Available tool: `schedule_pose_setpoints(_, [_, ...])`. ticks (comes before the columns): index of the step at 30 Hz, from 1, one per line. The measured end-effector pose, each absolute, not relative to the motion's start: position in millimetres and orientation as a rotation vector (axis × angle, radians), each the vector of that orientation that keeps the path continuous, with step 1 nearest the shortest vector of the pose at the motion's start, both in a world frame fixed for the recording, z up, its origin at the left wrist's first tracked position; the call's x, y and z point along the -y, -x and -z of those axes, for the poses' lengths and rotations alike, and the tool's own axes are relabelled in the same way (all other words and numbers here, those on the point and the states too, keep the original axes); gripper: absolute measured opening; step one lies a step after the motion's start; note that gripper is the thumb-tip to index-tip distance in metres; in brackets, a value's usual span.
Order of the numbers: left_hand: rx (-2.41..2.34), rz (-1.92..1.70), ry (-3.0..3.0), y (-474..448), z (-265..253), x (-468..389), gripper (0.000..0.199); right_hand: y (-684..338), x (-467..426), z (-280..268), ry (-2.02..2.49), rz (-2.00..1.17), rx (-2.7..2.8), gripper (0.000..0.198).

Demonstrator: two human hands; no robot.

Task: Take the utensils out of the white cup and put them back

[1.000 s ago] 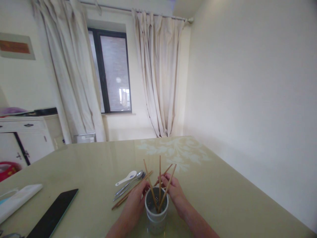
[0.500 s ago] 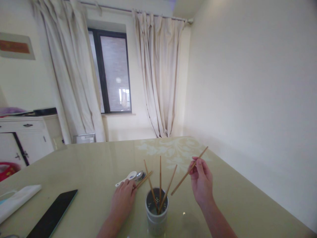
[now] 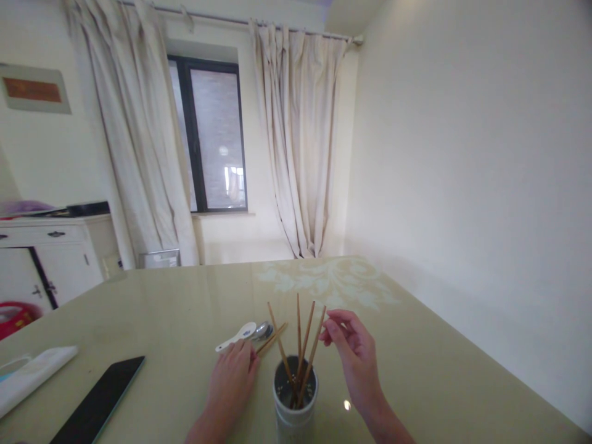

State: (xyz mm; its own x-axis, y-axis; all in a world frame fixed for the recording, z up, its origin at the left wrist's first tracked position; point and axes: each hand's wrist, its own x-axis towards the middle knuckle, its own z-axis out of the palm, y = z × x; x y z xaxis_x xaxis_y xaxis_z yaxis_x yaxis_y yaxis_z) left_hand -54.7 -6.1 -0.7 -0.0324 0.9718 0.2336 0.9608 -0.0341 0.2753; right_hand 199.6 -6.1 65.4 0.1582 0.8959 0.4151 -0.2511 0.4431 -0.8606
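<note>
A light-coloured cylindrical holder (image 3: 296, 419) stands upright near the front of the table, with several wooden chopsticks (image 3: 298, 320) leaning in it. Beside the rightmost chopstick is my right hand (image 3: 354, 354), its fingertips at the upper part of the stick and its fingers loosely apart. My left hand (image 3: 234, 373) lies left of the holder, fingers curled over the lower ends of wooden chopsticks (image 3: 275, 338) and metal spoons (image 3: 262, 330); the covered ends are hidden. A white spoon (image 3: 240, 334) with a blue mark lies just beyond those fingers.
A black flat device (image 3: 102, 398) and a white long object (image 3: 37, 376) lie on the glossy table (image 3: 176, 314) at left. Along the right edge runs a wall (image 3: 462, 185). A white cabinet (image 3: 69, 259) and a red object (image 3: 16, 317) are beyond at left.
My right hand has moved left and down to the holder. The chopstick it held now stands among the others, and its fingers have loosened. My left hand has stayed nearly still.
</note>
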Motion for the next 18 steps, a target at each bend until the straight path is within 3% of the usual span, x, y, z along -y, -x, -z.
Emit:
schedule_pose_setpoints(7, [-2.045,-0.587,-2.104,47,2,5,0.018,-197,-17,-38,0.893,-1.047,0.955,0.045])
schedule_pose_setpoints(13, [-1.614,-1.005,-2.064,28,-8,10,0.023,-189,-19,-17,1.071,-1.28,1.163,0.041])
schedule_pose_setpoints(18, [-1.434,-1.092,-2.021,15,-11,18,0.027,-184,-15,-20,1.005,-1.327,1.25,0.045])
